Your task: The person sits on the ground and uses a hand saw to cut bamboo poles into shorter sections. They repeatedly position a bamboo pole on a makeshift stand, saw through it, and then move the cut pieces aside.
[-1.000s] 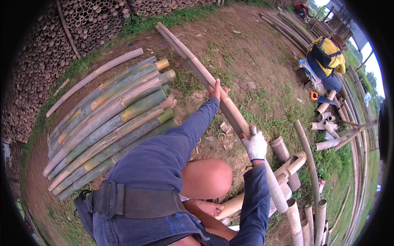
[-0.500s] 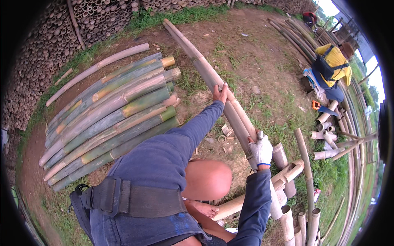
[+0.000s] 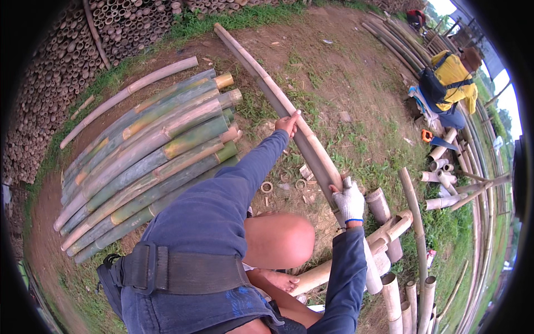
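Observation:
A long bamboo pole [image 3: 267, 84] slants from the far middle of the ground toward my right side. Along its length run a pale tan side and a darker grey side; I cannot tell whether it is split. My bare left hand [image 3: 288, 123] grips it about midway, with fingers closed over the pale edge. Nearer to me, my right hand [image 3: 350, 201], in a white knit glove, is closed round the same pole. The pole's near part rests by a thick bamboo log [image 3: 392, 228] with a cut-out near its end; my right forearm partly hides that area.
On the left lies a row of thick green and tan bamboo poles [image 3: 161, 150]. Cut bamboo stacks [image 3: 50, 83] rise behind. Upright bamboo posts [image 3: 413, 222] stand to the right. A person in yellow [image 3: 451, 78] sits beyond an orange-handled saw [image 3: 427, 136]. Bamboo rings [image 3: 266, 187] lie near my knee.
My left hand has shifted slightly left and its fingers have closed over the pole's edge. The pole seems turned, its grey side now darker and narrower. My right hand keeps its hold.

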A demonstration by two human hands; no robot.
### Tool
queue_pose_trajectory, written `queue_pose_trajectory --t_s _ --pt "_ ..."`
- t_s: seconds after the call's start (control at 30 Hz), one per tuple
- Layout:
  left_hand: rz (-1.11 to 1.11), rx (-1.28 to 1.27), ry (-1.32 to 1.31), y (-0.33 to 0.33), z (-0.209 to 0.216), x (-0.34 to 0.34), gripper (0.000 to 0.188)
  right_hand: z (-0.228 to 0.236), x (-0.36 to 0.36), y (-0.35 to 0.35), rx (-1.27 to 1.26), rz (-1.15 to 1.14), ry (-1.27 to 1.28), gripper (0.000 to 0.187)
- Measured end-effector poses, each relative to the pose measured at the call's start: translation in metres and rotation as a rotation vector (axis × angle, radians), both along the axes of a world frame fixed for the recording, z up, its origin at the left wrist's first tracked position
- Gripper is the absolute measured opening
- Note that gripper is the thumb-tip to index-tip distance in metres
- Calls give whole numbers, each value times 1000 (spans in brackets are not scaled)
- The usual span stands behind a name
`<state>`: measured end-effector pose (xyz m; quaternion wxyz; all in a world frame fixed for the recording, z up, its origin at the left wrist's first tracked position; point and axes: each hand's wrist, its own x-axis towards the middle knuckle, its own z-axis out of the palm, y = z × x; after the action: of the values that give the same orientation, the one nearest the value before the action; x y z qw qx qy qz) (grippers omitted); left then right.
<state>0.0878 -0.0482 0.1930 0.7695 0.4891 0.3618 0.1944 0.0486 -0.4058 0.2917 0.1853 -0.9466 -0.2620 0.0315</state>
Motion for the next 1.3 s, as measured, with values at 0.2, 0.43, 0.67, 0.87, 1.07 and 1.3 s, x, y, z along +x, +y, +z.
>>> queue_pose_trajectory --t_s 0.2,0.43,0.67,0.87,1.07,1.3 --pt "233 -27 -25 -16 -6 15 56 -8 3 -2 -26 56 -169 61" --pt "307 78 -21 -20 -17 26 69 -11 3 -9 -199 51 -205 75" --pt "4 733 245 -30 5 3 73 1 -6 -12 -224 29 -112 87" --pt "-995 1951 -455 -57 56 -3 115 -15 -16 -13 -127 -32 -81 82" --pt "-1542 1893 -26 -93 68 14 106 -14 -19 -16 -70 -48 -82 75" --pt "-1486 1907 -202 -125 89 -1 95 12 -35 -56 -41 -74 -113 77"
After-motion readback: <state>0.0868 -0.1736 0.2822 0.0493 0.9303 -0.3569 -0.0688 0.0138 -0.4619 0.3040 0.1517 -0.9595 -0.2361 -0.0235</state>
